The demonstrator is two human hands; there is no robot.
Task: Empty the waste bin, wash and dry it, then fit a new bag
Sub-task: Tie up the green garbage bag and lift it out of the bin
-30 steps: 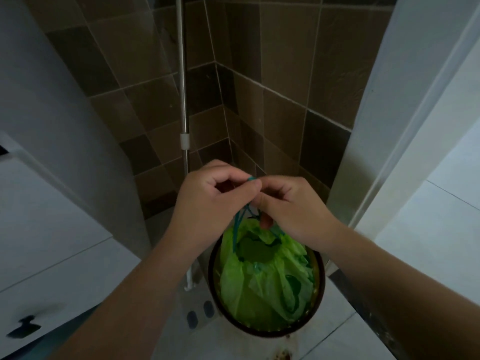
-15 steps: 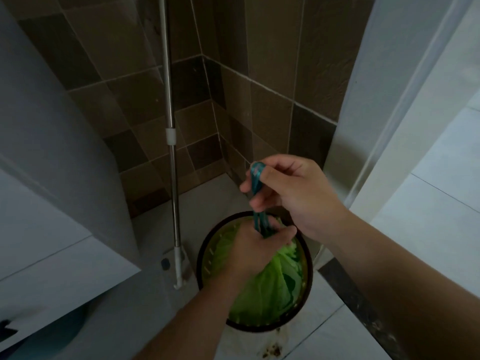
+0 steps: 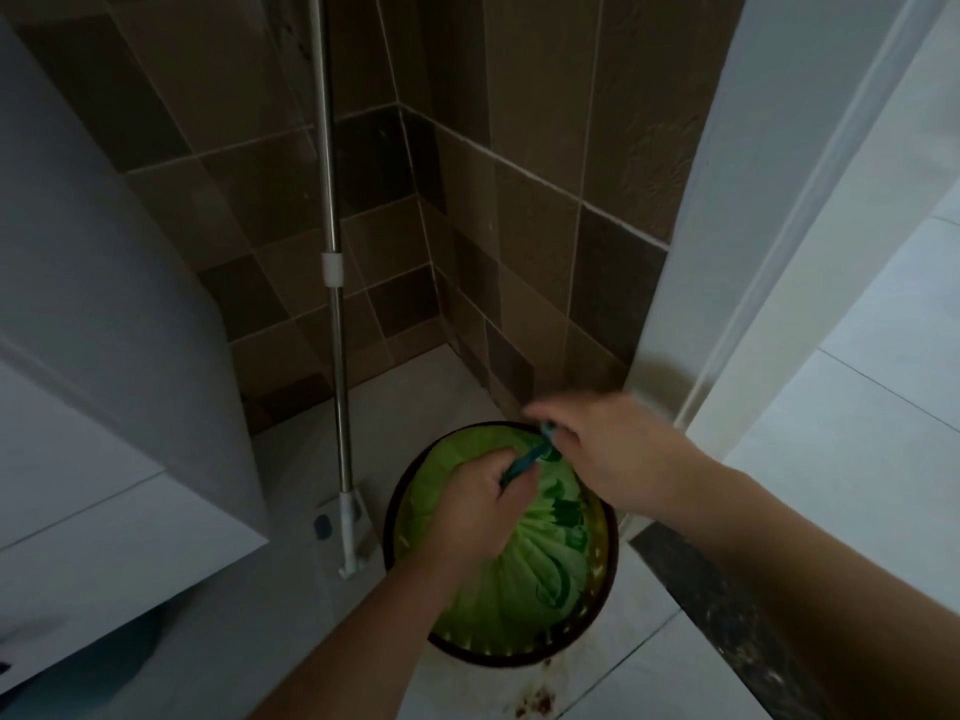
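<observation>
- You are standing over the round dark waste bin (image 3: pixel 609 553) on the pale tiled floor (image 3: pixel 675 683), with rusty stains (image 3: pixel 532 701) marking the tiles just in front of it.
- The green bag (image 3: pixel 514 579) is sitting inside the bin, its top gathered into pleats, so nothing is emptied yet.
- Your left hand (image 3: pixel 475 511) is pressing down on the gathered neck, fingers curled around it and around the teal drawstring (image 3: pixel 524 459).
- Your right hand (image 3: pixel 613 454) is pinching the far end of that drawstring just above the rim; it is blurred, so the exact finger hold is hard to read.
- You seem to be cinching or tying the bag shut. Lifting it out, washing, drying and fitting a fresh bag all remain to be done.
- Just left of the bin, a mop head (image 3: pixel 348 532) is resting on the floor, its metal pole (image 3: pixel 330 200) leaning into the brown tiled corner (image 3: pixel 467 210).
- A white cabinet (image 3: pixel 93 356) is filling your left; a white door frame (image 3: pixel 727 252) is rising on your right.
</observation>
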